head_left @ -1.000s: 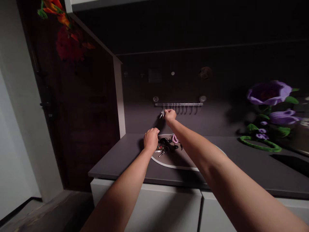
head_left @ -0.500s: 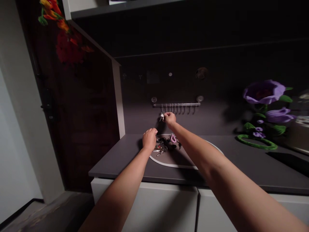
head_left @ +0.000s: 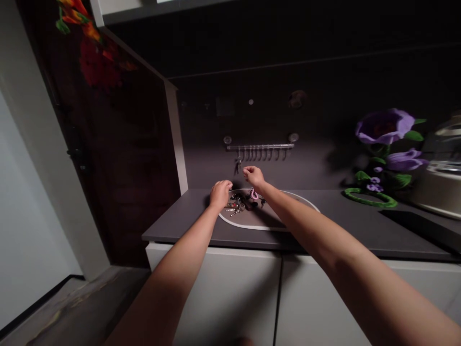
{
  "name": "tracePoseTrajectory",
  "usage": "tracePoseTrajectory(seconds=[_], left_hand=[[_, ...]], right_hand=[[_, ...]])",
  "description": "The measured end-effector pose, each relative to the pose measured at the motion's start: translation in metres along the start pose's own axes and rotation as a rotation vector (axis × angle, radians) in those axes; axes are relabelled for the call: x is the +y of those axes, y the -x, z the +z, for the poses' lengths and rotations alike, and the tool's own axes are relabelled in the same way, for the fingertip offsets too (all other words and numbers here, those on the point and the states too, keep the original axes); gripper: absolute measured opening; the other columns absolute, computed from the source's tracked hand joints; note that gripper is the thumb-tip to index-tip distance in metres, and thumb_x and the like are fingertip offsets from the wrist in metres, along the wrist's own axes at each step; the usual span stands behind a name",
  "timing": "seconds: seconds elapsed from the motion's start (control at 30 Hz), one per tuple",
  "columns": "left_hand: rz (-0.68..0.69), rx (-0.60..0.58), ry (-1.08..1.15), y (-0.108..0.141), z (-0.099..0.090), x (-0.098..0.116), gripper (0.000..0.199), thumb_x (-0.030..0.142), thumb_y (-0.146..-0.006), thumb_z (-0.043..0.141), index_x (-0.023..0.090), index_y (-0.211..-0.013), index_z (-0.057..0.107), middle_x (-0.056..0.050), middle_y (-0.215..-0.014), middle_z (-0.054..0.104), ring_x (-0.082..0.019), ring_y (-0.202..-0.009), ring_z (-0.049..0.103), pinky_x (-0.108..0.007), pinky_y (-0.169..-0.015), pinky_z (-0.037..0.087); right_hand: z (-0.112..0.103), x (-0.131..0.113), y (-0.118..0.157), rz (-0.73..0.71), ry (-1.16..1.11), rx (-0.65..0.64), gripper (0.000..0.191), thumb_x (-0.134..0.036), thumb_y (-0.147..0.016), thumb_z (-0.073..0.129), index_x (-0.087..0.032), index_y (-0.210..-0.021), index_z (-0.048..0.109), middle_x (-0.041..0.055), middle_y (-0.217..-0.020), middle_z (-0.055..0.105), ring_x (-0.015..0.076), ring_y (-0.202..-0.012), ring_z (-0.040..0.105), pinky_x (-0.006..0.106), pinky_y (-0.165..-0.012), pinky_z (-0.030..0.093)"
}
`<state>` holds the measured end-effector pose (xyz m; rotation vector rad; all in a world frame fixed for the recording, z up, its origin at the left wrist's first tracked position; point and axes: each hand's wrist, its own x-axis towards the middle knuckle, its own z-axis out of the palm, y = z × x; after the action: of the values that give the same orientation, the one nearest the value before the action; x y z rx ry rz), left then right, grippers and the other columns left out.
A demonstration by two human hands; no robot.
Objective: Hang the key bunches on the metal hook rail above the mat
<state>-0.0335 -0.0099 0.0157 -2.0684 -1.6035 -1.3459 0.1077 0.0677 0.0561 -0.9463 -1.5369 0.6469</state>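
Observation:
A small bunch of keys point(head_left: 239, 162) hangs from the leftmost hook of a clear hook rail point(head_left: 261, 147) on the dark wall. Just right of and below these keys is my right hand point(head_left: 254, 176), its fingers bent together in a pinch with nothing visible in them. My left hand point(head_left: 219, 194) is loosely closed at the left edge of an oval mat point(head_left: 248, 228); no object shows in it. On the mat lie several keys point(head_left: 236, 210) in a pile, along with a pink loop-shaped carabiner point(head_left: 254, 194).
Purple artificial flowers point(head_left: 386, 127) with a green ring base point(head_left: 369, 197) stand on the countertop point(head_left: 187, 216) at right, beside a pale rounded appliance point(head_left: 441, 187). An overhead cabinet point(head_left: 252, 33) spans above. A dark door point(head_left: 118, 168) is at left.
The keys my right hand was holding now hang on the leftmost hook. My right hand has let go and drawn slightly away from them. The camera view has shifted a little.

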Motion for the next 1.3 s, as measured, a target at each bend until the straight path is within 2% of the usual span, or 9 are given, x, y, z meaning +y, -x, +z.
tracePoseTrajectory(seconds=[0.1, 0.2, 0.4, 0.57, 0.7, 0.9, 1.03, 1.13, 1.3], left_hand=[[-0.009, -0.024, 0.003, 0.001, -0.003, 0.0, 0.02, 0.02, -0.085, 0.044, 0.02, -0.085, 0.064, -0.003, -0.088, 0.066, -0.016, -0.085, 0.054, -0.025, -0.077, 0.039], [-0.01, -0.072, -0.02, 0.003, -0.003, 0.0, 0.019, 0.019, -0.083, 0.046, 0.021, -0.085, 0.064, -0.003, -0.089, 0.067, -0.016, -0.086, 0.054, -0.026, -0.078, 0.039], [0.003, -0.167, -0.105, 0.005, 0.0, -0.001, 0.018, 0.019, -0.081, 0.049, 0.021, -0.087, 0.065, -0.003, -0.091, 0.067, -0.017, -0.09, 0.054, -0.027, -0.08, 0.04], [-0.052, -0.226, -0.181, 0.003, 0.002, -0.002, 0.02, 0.02, -0.081, 0.048, 0.022, -0.087, 0.067, -0.005, -0.094, 0.066, -0.017, -0.091, 0.056, -0.027, -0.082, 0.04], [-0.152, -0.295, -0.187, 0.001, 0.004, -0.004, 0.02, 0.028, -0.079, 0.051, 0.022, -0.089, 0.068, -0.006, -0.098, 0.066, -0.017, -0.09, 0.057, -0.026, -0.078, 0.041], [-0.308, -0.439, -0.208, 0.0, 0.007, -0.006, 0.016, 0.035, -0.071, 0.062, 0.025, -0.081, 0.069, -0.003, -0.088, 0.069, -0.016, -0.08, 0.06, -0.024, -0.069, 0.042], [-0.351, -0.464, -0.235, -0.001, 0.007, -0.004, 0.015, 0.035, -0.071, 0.062, 0.024, -0.079, 0.069, -0.004, -0.087, 0.07, -0.016, -0.079, 0.061, -0.024, -0.068, 0.042], [-0.352, -0.462, -0.262, -0.001, 0.007, -0.001, 0.015, 0.031, -0.072, 0.061, 0.023, -0.081, 0.069, -0.006, -0.089, 0.069, -0.017, -0.083, 0.062, -0.025, -0.07, 0.043], [-0.272, -0.465, -0.335, -0.001, 0.009, -0.002, 0.018, 0.027, -0.076, 0.057, 0.021, -0.086, 0.07, -0.011, -0.094, 0.068, -0.02, -0.089, 0.062, -0.027, -0.075, 0.043]], right_hand=[[-0.005, -0.002, 0.024, 0.041, -0.046, -0.057, 0.013, -0.024, -0.072, 0.051, -0.014, -0.076, 0.058, 0.0009, -0.066, 0.057, 0.008, -0.057, 0.048, 0.021, -0.058, 0.04], [-0.011, 0.003, 0.046, 0.013, -0.028, -0.105, 0.014, -0.026, -0.07, 0.055, -0.014, -0.075, 0.059, 0.0006, -0.068, 0.059, 0.0084, -0.06, 0.049, 0.022, -0.061, 0.041], [-0.02, 0.019, 0.071, -0.039, 0.16, -0.193, 0.014, -0.024, -0.072, 0.053, -0.013, -0.077, 0.061, 0.0019, -0.074, 0.063, 0.0098, -0.065, 0.052, 0.022, -0.066, 0.04], [-0.022, 0.016, 0.075, -0.114, 0.465, -0.237, 0.014, -0.024, -0.076, 0.053, -0.015, -0.078, 0.064, 0.0034, -0.075, 0.066, 0.0123, -0.068, 0.055, 0.023, -0.068, 0.039], [-0.02, 0.012, 0.076, -0.12, 0.573, -0.257, 0.014, -0.022, -0.077, 0.053, -0.016, -0.079, 0.065, 0.004, -0.076, 0.067, 0.0129, -0.07, 0.056, 0.022, -0.069, 0.039], [-0.018, 0.013, 0.075, -0.12, 0.604, -0.248, 0.015, -0.022, -0.078, 0.053, -0.016, -0.08, 0.066, 0.0045, -0.077, 0.067, 0.0132, -0.07, 0.057, 0.022, -0.068, 0.038], [-0.017, 0.014, 0.074, -0.103, 0.589, -0.237, 0.016, -0.025, -0.078, 0.053, -0.016, -0.082, 0.066, 0.0039, -0.072, 0.066, 0.0127, -0.066, 0.056, 0.022, -0.068, 0.039], [-0.017, 0.013, 0.075, -0.091, 0.585, -0.239, 0.017, -0.025, -0.079, 0.052, -0.016, -0.082, 0.066, 0.0038, -0.071, 0.066, 0.0125, -0.065, 0.056, 0.022, -0.067, 0.039], [-0.017, 0.012, 0.076, -0.082, 0.568, -0.238, 0.017, -0.025, -0.078, 0.052, -0.016, -0.082, 0.066, 0.0039, -0.069, 0.066, 0.0128, -0.065, 0.057, 0.022, -0.067, 0.039]])
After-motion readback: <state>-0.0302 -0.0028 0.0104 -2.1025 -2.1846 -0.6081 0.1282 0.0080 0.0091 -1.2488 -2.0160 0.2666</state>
